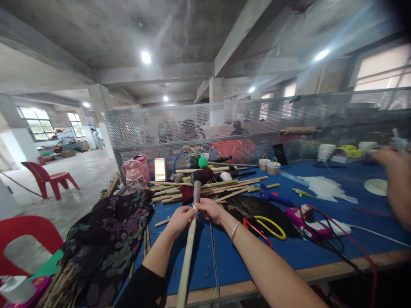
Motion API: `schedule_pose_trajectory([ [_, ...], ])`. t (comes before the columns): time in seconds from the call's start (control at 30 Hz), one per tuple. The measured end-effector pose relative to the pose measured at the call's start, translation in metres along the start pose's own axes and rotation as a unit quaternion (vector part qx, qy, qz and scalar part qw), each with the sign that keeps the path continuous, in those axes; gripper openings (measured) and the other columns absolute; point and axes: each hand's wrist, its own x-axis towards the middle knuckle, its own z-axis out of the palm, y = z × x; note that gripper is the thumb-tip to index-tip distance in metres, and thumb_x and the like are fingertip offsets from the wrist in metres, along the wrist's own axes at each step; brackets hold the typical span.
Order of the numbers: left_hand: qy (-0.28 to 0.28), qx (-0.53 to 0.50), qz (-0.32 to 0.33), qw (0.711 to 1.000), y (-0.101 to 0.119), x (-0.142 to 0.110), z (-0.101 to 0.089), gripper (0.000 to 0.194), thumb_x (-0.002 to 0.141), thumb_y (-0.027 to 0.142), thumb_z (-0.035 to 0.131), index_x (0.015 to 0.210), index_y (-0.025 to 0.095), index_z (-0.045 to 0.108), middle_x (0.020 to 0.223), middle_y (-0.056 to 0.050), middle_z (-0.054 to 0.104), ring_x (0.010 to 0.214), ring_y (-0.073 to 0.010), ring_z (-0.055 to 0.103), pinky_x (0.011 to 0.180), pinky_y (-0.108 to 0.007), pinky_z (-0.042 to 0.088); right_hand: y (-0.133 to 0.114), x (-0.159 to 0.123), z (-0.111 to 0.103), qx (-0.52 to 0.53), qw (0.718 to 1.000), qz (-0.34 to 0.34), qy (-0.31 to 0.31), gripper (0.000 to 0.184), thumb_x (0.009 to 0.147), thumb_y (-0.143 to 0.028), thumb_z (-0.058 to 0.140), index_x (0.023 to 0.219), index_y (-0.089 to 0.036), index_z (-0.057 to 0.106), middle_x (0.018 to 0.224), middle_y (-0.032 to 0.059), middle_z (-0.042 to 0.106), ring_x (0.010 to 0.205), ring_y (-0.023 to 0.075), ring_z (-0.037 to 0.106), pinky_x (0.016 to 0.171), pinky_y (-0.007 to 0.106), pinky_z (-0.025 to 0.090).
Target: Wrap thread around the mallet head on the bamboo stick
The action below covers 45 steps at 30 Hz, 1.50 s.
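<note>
A long pale stick [188, 261] runs from the front edge of the blue table [231, 261] up through my hands. Its far end carries a grey sleeve-like wrap [197, 191], which leads to a dark rounded head or bundle; what that is made of I cannot make out. My left hand [180, 219] is closed on the stick from the left side, just below the wrap. From the right, my right hand [210, 210] pinches the same spot, thumb and fingers around the stick. Beyond it lie several bamboo sticks [236, 184] and a green ball [203, 162].
Scissors [269, 226] with yellow and red handles and a purple-and-white power strip [316, 224] with cables lie to the right. Dark patterned cloth [105, 244] covers the left edge. A perforated metal screen [180, 128] stands behind. Another person's arm [398, 184] reaches in at far right.
</note>
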Motion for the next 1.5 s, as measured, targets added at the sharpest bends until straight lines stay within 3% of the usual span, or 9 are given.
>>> schedule_pose_trajectory([
  [0.07, 0.056, 0.085, 0.035, 0.994, -0.003, 0.004, -0.002, 0.037, 0.06, 0.048, 0.066, 0.059, 0.016, 0.047, 0.043, 0.006, 0.039, 0.038, -0.0052, 0.031, 0.04, -0.019, 0.021, 0.003, 0.002, 0.001, -0.026, 0.999, -0.012, 0.033, 0.035, 0.067, -0.046, 0.066, 0.07, -0.017, 0.045, 0.04, -0.0115, 0.031, 0.032, 0.003, 0.018, 0.03, 0.018, 0.011],
  [0.17, 0.069, 0.139, 0.066, 0.986, -0.006, 0.006, -0.004, 0.038, 0.058, 0.049, 0.068, 0.058, 0.015, 0.049, 0.045, 0.005, 0.043, 0.04, -0.0061, 0.034, 0.041, -0.019, 0.023, 0.003, 0.004, 0.001, -0.054, 0.997, -0.016, 0.046, 0.035, 0.069, -0.047, 0.063, 0.07, -0.017, 0.046, 0.039, -0.0109, 0.033, 0.03, 0.0033, 0.02, 0.029, 0.019, 0.011],
  [0.3, -0.002, 0.068, 0.048, 0.997, -0.003, 0.003, -0.004, 0.041, 0.061, 0.053, 0.066, 0.059, 0.015, 0.049, 0.045, 0.005, 0.041, 0.038, -0.0057, 0.034, 0.04, -0.019, 0.022, -0.005, 0.0, -0.002, -0.028, 0.999, -0.007, 0.014, 0.035, 0.068, -0.046, 0.065, 0.071, -0.017, 0.045, 0.04, -0.0114, 0.031, 0.031, 0.0027, 0.018, 0.03, 0.019, 0.009],
  [0.5, -0.102, -0.093, 0.0, 0.99, 0.002, -0.002, -0.001, 0.039, 0.062, 0.049, 0.068, 0.069, 0.013, 0.054, 0.053, 0.002, 0.049, 0.048, -0.0098, 0.05, 0.051, -0.023, 0.037, -0.012, -0.004, -0.005, 0.023, 0.999, -0.006, -0.03, 0.038, 0.063, -0.045, 0.069, 0.075, -0.017, 0.046, 0.04, -0.0126, 0.029, 0.032, 0.0022, 0.015, 0.03, 0.018, 0.009],
  [0.8, 0.069, 0.079, 0.076, 0.992, -0.004, 0.005, 0.004, 0.04, 0.055, 0.047, 0.073, 0.062, 0.013, 0.052, 0.045, 0.006, 0.044, 0.04, -0.0041, 0.033, 0.042, -0.018, 0.022, -0.007, -0.002, -0.002, -0.047, 0.999, 0.004, 0.027, 0.035, 0.066, -0.045, 0.065, 0.065, -0.017, 0.043, 0.038, -0.0113, 0.032, 0.028, 0.0025, 0.02, 0.028, 0.019, 0.01],
  [1.1, -0.079, -0.094, -0.014, 0.992, 0.002, -0.003, 0.003, 0.038, 0.064, 0.045, 0.068, 0.075, 0.01, 0.057, 0.065, -0.006, 0.06, 0.054, -0.0121, 0.057, 0.049, -0.021, 0.038, -0.006, -0.002, -0.007, 0.028, 0.999, 0.002, -0.02, 0.032, 0.065, -0.04, 0.068, 0.071, -0.016, 0.048, 0.039, -0.0119, 0.03, 0.031, 0.0015, 0.014, 0.03, 0.019, 0.006],
  [1.2, -0.027, -0.061, -0.015, 0.998, -0.003, -0.001, 0.007, 0.039, 0.063, 0.045, 0.068, 0.078, 0.012, 0.055, 0.06, -0.002, 0.057, 0.049, -0.0128, 0.057, 0.046, -0.022, 0.039, -0.002, 0.001, -0.007, -0.025, 0.999, -0.006, 0.022, 0.03, 0.065, -0.04, 0.066, 0.067, -0.015, 0.048, 0.038, -0.011, 0.032, 0.029, 0.0021, 0.018, 0.029, 0.019, 0.01],
  [1.33, 0.093, 0.019, 0.061, 0.994, -0.008, 0.002, 0.017, 0.038, 0.059, 0.041, 0.071, 0.076, 0.016, 0.049, 0.052, 0.004, 0.053, 0.04, -0.01, 0.051, 0.041, -0.02, 0.036, -0.002, 0.002, -0.001, -0.052, 0.997, -0.004, 0.049, 0.031, 0.066, -0.041, 0.065, 0.067, -0.015, 0.049, 0.042, -0.0088, 0.039, 0.029, 0.0019, 0.023, 0.029, 0.018, 0.012],
  [1.5, 0.132, 0.038, 0.096, 0.986, -0.005, 0.001, 0.022, 0.028, 0.065, 0.038, 0.065, 0.077, 0.015, 0.054, 0.051, 0.004, 0.053, 0.04, -0.0104, 0.052, 0.04, -0.02, 0.037, -0.004, 0.002, 0.004, -0.025, 0.999, -0.008, 0.042, 0.033, 0.066, -0.043, 0.065, 0.071, -0.015, 0.048, 0.044, -0.0089, 0.04, 0.03, 0.0017, 0.023, 0.03, 0.019, 0.01],
])
